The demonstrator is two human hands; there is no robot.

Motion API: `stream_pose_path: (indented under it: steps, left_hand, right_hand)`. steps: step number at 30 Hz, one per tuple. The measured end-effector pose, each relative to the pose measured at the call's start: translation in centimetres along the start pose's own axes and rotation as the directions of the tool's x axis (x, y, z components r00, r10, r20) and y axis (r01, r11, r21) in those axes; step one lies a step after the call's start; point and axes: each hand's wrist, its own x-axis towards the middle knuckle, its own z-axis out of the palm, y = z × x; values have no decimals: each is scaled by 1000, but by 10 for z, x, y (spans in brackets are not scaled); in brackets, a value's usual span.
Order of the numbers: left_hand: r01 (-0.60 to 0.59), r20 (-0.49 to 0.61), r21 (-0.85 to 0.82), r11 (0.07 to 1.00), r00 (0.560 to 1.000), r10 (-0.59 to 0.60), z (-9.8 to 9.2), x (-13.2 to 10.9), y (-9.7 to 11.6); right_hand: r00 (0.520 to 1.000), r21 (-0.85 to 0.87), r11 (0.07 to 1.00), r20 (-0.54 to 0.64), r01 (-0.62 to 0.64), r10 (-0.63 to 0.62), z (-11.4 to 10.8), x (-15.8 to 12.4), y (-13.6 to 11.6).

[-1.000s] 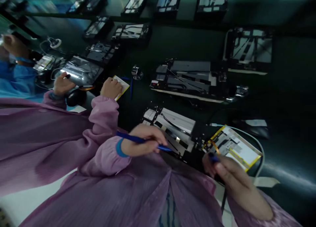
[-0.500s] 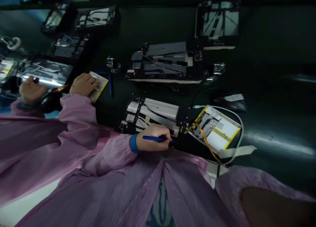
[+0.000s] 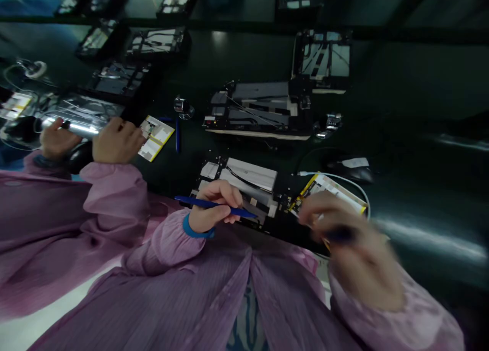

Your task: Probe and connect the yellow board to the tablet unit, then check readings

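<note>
My left hand (image 3: 214, 206) is closed round a thin blue tool (image 3: 214, 204) that lies across its fingers, its tip over an opened tablet assembly (image 3: 244, 180) with a pale battery. My right hand (image 3: 344, 244) is smeared by motion; it hovers over a yellow-edged panel (image 3: 336, 188) and seems to pinch a small dark object that I cannot make out. Both my sleeves are purple.
A co-worker in purple at the left has both hands (image 3: 114, 142) by a foil-wrapped unit (image 3: 80, 111) and a yellow-edged card (image 3: 156, 137). More opened tablets (image 3: 260, 111) lie further back on the dark bench, with a mouse (image 3: 351, 168) and a white cable (image 3: 364, 198) at the right.
My right hand has come back into view over the yellow-edged panel. My left hand has lifted the blue tool slightly. The co-worker's nearer hand has slid left off the yellow-edged card.
</note>
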Motion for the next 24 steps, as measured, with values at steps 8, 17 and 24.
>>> stream_pose_path:
  steps: [8, 17, 24]
  left_hand:
    - [-2, 99, 161, 987, 995, -15, 6, 2, 19]
    - [-124, 291, 518, 846, 956, -38, 11, 1, 21]
    - [-107, 148, 603, 790, 989, 21, -11, -8, 35]
  right_hand:
    - [985, -306, 947, 164, 100, -51, 29, 11, -2]
    - [972, -123, 989, 226, 87, -57, 36, 14, -12]
    - [996, -95, 993, 54, 69, -64, 26, 45, 27]
